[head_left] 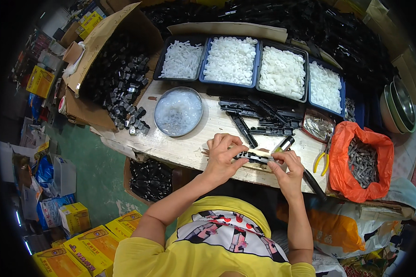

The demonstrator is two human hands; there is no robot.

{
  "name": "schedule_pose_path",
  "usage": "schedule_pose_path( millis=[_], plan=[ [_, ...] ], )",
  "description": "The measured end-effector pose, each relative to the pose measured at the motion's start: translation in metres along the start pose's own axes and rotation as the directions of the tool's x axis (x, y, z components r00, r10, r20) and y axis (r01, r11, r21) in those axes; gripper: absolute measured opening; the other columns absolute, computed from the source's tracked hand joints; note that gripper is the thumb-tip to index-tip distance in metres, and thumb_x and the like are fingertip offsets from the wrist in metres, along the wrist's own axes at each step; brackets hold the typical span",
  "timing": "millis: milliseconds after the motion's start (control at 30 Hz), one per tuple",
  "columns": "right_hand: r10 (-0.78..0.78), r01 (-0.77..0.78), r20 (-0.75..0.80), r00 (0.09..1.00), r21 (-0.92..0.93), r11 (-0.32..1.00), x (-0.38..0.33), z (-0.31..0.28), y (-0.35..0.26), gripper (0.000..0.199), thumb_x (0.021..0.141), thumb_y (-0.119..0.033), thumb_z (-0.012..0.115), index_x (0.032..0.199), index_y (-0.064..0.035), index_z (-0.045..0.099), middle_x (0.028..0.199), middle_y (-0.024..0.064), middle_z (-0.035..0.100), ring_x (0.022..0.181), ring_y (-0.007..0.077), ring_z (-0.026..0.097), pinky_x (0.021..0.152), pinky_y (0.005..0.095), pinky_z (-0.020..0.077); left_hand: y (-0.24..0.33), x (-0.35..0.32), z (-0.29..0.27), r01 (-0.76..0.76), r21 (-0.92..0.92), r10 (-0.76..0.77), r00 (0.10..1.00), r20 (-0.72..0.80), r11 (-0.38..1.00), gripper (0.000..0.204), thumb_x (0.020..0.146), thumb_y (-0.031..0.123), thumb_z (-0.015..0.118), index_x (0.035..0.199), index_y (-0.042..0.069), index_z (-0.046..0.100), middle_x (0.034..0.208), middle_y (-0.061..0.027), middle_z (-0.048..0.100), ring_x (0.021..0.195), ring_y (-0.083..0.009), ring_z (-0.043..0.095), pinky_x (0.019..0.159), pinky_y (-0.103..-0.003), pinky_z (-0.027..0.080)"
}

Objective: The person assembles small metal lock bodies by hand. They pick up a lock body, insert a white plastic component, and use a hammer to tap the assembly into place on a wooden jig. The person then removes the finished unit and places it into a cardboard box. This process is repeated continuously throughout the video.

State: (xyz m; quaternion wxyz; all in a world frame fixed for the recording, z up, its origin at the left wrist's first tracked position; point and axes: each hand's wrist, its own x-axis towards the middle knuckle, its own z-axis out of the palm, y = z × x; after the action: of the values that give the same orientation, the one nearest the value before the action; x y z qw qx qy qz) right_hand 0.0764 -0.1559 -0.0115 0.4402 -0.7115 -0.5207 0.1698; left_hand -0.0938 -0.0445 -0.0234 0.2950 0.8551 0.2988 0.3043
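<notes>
At the table's front edge I hold a long, narrow black plastic part point(253, 158) lying crosswise between both hands. My left hand point(223, 158) pinches its left end, and my right hand point(287, 170) has thumb and fingers closed on its right end. A pale strip lies along its far side; my fingers partly hide both. Just beyond the hands are several similar black parts point(263, 115) in a loose pile. A black and silver cylindrical tool point(286, 143) rests near my right fingers. Further right, yellow-handled pliers point(325, 161) lie on the table.
Blue-black trays point(229, 85) of small white pieces line the back. A round dish point(180, 135) holds translucent bits. Left stands a cardboard box point(90, 108) spilling black metal-faced pieces; right, an orange bag point(342, 173) of grey parts and stacked bowls point(404, 104). Black parts fill a lower box point(127, 182).
</notes>
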Motion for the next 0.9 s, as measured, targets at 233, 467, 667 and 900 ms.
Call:
schedule_pose_path(
  millis=[233,467,667,900],
  plan=[
    [-0.038,0.037,-0.032,0.999,-0.029,0.999,0.001,0.010,0.001,0.017,0.070,-0.009,0.071,0.084,-0.0049,0.063,0.072,0.0028,0.059,0.069,0.0174,0.051,0.069,0.0301,0.0334,-0.004,0.000,0.007,0.042,0.004,-0.042,0.999,0.013,0.999,0.029,0.060,0.013,0.076,0.087,0.013,0.067,0.093,0.0010,0.055,0.096,-0.0198,0.044,0.080,-0.035,0.027],
    [-0.068,0.066,-0.053,0.996,-0.037,0.997,0.000,0.017,-0.003,0.016,0.071,-0.007,0.069,0.086,-0.0047,0.063,0.075,0.0033,0.060,0.070,0.0189,0.052,0.070,0.0309,0.0324,-0.004,0.000,0.006,0.065,-0.011,-0.064,0.998,0.021,0.998,0.029,0.060,0.014,0.076,0.088,0.012,0.067,0.092,0.0007,0.055,0.093,-0.0194,0.044,0.081,-0.034,0.028],
    [-0.030,0.029,-0.070,0.997,-0.002,1.000,-0.003,0.020,-0.001,0.015,0.072,-0.006,0.068,0.085,-0.0034,0.062,0.078,0.0047,0.061,0.072,0.0202,0.053,0.072,0.0308,0.0330,-0.005,-0.001,0.007,0.073,-0.025,-0.072,0.997,0.013,0.997,0.027,0.061,0.015,0.076,0.087,0.012,0.067,0.091,0.0007,0.055,0.092,-0.0192,0.044,0.081,-0.033,0.027],
    [-0.138,0.132,-0.036,0.990,-0.137,0.982,-0.004,0.019,0.001,0.018,0.070,-0.004,0.068,0.087,-0.0049,0.062,0.083,0.0046,0.062,0.076,0.0202,0.054,0.073,0.0324,0.0327,-0.007,-0.005,0.009,-0.040,0.014,0.040,0.999,-0.020,0.999,0.012,0.065,0.014,0.073,0.076,0.016,0.069,0.089,0.0027,0.056,0.091,-0.0194,0.044,0.079,-0.034,0.026]
  ],
)
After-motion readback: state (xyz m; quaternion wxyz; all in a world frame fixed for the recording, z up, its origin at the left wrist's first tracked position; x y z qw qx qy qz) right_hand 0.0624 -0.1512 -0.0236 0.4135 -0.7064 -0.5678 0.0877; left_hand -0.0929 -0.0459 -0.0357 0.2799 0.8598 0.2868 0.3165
